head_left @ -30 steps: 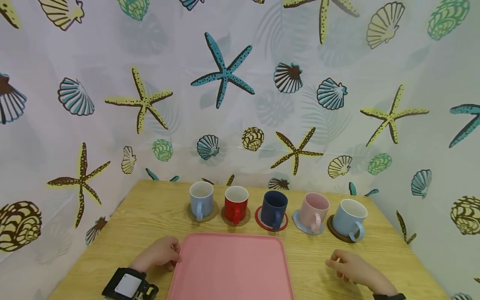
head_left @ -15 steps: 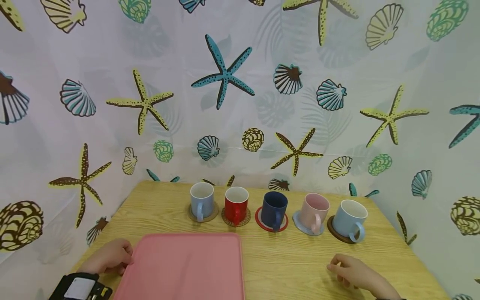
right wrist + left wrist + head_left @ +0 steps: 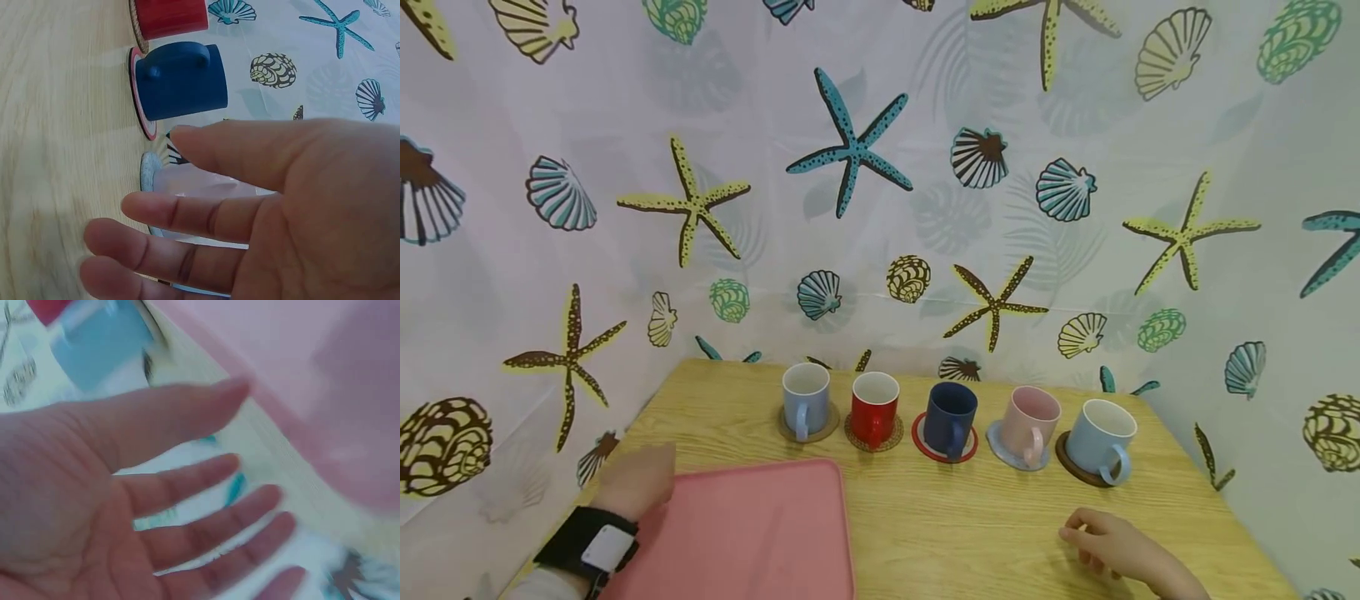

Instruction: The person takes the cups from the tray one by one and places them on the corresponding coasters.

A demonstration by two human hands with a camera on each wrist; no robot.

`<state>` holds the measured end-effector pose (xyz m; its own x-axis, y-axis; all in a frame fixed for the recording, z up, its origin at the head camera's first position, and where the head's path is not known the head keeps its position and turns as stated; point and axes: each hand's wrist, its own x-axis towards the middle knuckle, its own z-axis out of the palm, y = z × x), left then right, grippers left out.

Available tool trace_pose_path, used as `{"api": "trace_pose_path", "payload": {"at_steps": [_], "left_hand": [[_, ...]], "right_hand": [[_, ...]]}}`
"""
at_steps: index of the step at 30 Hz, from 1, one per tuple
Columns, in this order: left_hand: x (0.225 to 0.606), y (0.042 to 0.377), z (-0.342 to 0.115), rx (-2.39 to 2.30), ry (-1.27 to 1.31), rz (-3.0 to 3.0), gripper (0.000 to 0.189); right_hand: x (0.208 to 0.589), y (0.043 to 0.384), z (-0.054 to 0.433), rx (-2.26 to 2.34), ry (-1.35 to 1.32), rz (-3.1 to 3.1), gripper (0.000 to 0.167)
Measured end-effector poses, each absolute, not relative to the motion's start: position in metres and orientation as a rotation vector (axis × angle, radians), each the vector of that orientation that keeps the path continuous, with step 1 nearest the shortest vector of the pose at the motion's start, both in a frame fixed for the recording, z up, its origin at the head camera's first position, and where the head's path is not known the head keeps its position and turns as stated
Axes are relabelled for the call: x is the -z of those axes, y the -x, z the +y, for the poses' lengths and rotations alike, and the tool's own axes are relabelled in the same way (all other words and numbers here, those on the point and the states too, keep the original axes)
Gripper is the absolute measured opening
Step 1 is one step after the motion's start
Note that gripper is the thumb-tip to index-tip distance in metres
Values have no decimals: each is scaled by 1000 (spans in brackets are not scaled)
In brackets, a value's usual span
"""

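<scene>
A pink tray lies on the table at the left front. Over its left edge is my left hand, blurred in the head view. In the left wrist view its fingers are spread and hold nothing, with the tray beyond the thumb. Whether the hand touches the tray I cannot tell. My right hand hovers low over or rests on the table at the right, loosely curled and holding nothing. Nearest to it are a pink mug and a light blue mug, handles facing me.
Farther left in the same row stand a navy mug, a red mug and a grey-blue mug. Each mug sits on a round coaster. Behind the wooden table hangs a seashell-patterned cloth.
The tray has slid left along the table with my left hand at its edge. That hand has since opened and risen off the edge. The right hand has barely moved.
</scene>
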<state>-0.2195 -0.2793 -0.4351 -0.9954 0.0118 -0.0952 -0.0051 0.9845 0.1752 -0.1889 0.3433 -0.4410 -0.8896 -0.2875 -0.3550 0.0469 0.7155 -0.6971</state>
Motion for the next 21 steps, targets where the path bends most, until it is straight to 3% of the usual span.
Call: {"api": "trace_pose_path", "payload": {"at_steps": [3,10,17,21], "left_hand": [[437,237,-248,-198,-235,3132,15],[449,257,-206,-107,-396,3145,17],[459,258,-224,-219,-337,3113,20],[462,256,-247,-350,-307,3045,32]], "right_hand": [[439,190,341,1037,196,2454,39],[439,193,342,1044,218,2422,42],[442,193,344,1056,243,2410,40],[445,192,343,1067,250,2404,39]]}}
